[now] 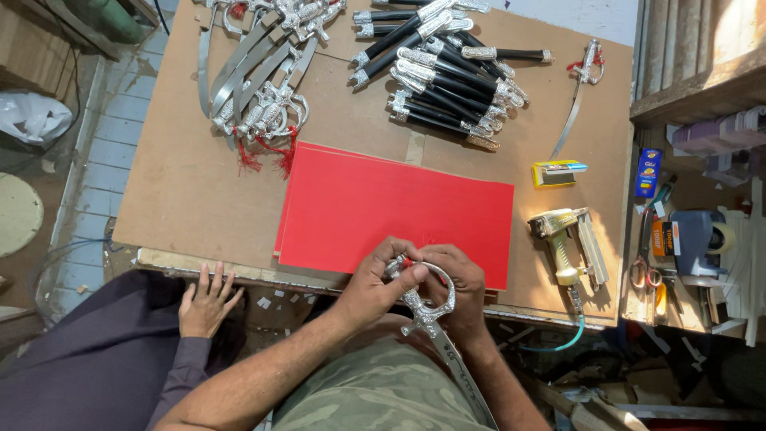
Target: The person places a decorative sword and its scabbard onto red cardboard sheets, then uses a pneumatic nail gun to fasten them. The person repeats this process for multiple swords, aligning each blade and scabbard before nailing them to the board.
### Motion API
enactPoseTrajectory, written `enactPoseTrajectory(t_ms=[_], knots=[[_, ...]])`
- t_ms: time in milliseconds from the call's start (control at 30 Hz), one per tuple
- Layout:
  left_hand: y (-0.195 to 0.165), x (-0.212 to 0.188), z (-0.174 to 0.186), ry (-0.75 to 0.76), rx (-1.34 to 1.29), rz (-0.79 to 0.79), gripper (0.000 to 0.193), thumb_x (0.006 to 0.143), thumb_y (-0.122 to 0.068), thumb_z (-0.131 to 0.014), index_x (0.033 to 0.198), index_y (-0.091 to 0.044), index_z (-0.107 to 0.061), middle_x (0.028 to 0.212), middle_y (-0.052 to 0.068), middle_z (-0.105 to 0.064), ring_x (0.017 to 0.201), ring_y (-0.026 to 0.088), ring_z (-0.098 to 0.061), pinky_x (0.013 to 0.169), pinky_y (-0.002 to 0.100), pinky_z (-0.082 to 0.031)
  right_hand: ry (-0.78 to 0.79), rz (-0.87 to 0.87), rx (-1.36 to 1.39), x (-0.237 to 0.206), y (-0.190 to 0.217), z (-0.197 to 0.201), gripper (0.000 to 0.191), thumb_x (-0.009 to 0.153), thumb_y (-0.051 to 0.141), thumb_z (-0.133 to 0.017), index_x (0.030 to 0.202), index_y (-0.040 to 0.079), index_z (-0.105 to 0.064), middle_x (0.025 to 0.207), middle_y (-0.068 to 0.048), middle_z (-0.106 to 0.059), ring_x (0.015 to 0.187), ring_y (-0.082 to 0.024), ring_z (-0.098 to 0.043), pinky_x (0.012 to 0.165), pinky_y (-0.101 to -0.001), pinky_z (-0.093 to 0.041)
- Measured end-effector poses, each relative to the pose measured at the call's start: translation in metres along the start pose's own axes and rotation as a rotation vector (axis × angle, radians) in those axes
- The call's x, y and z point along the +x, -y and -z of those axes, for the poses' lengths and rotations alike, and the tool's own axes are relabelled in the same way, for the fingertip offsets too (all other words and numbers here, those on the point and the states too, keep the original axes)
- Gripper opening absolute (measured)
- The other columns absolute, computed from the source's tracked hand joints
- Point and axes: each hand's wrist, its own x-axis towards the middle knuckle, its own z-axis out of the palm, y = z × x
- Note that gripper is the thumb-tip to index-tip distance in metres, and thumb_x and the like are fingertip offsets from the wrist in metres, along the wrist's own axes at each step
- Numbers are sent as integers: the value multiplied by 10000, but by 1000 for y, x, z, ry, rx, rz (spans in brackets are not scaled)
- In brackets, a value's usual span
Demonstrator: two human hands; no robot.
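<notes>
Sword (431, 307), hilt pinched by left hand (379, 283) and right hand (459, 287), lacks the red tassel (281, 156) finished swords (255, 80) carry.

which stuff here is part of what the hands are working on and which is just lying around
In hand:
left hand
right hand
small sword
red board

Lying about:
pneumatic stapler
tape dispenser
scissors
black scabbards
</notes>
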Motion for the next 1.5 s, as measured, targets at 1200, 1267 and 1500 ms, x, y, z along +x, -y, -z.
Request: enactPoseTrajectory(t_ms=[1200, 1267, 1500], knots=[[64, 30, 108, -508, 1151, -122, 525, 820, -216, -861, 1282, -46, -677, 1012, 101, -677, 893, 240, -594, 783, 362, -509, -43, -94, -738, -5, -157, 106, 226, 903, 143, -796, 1127, 118, -784, 1016, -46, -713, 950, -210, -682, 818, -355, -572], [64, 27, 112, -465, 1168, -126, 573, 784, -188, -872, 1298, -46, -663, 1052, 125, -661, 939, 269, -607, 815, 391, -519, -52, -104, -820, -7, -159, 103, 225, 878, 160, -802, 1101, 135, -796, 1012, -48, -692, 959, -239, -664, 788, -379, -574], [65, 20, 112, -454, 1129, -20, 594, 802, -51, -828, 1359, -43, -626, 1122, 154, -619, 933, 259, -641, 795, 376, -561, -180, 18, -888, -19, -166, 101, 412, 838, 171, -823, 1224, 40, -760, 1104, -132, -645, 993, -264, -631, 823, -391, -569]])
